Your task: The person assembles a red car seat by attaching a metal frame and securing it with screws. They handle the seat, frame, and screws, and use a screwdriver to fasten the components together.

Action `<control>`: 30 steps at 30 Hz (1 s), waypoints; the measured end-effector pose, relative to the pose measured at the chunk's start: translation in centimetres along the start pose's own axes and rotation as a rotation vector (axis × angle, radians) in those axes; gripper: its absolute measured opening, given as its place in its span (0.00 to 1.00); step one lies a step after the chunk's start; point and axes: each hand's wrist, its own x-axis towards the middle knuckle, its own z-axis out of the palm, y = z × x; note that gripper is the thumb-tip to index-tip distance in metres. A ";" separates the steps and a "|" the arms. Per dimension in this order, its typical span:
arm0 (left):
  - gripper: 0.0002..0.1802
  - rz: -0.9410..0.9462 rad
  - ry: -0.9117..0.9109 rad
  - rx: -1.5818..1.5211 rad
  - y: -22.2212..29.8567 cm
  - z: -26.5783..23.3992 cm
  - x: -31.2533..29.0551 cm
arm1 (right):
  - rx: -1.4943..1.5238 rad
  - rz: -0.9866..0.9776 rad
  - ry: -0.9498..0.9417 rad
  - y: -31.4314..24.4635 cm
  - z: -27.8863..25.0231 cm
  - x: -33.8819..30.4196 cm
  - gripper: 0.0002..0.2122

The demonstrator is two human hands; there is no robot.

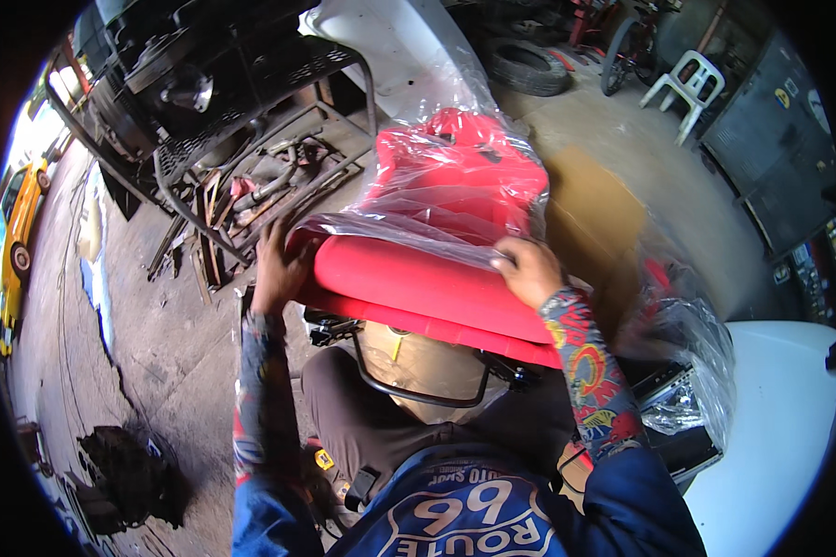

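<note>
A red car seat (418,283) sits in front of me with its cushion edge toward my lap. Clear plastic film (399,230) covers its backrest and is gathered back along the cushion, leaving the front part bare. My right hand (531,271) pinches the film's edge at the right side of the cushion. At the left corner, my left hand (280,266) is curled at the gathered film; its fingertips are partly hidden. Below the cushion a black bar handle (423,399) sticks out toward my legs.
At the left stands a black metal frame (181,200) with scrap parts beneath. Cardboard (594,209) lies right of the seat, near crumpled clear plastic (687,343) and a white panel (780,399). Farther off are a tyre (529,70), a white chair (687,88) and a grey cabinet (771,139).
</note>
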 end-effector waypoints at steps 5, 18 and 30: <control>0.12 -0.090 -0.341 0.093 -5.1 4.0 4.4 | 0.294 0.480 -0.125 11.4 -2.3 -5.9 0.06; 0.13 -0.323 -0.009 -0.606 -3.9 -1.4 -4.8 | 0.458 0.388 0.012 22.5 2.4 -4.7 0.07; 0.13 -0.358 -0.100 -0.489 -1.7 -3.6 -4.1 | 0.356 0.335 0.683 9.8 -0.6 -16.6 0.06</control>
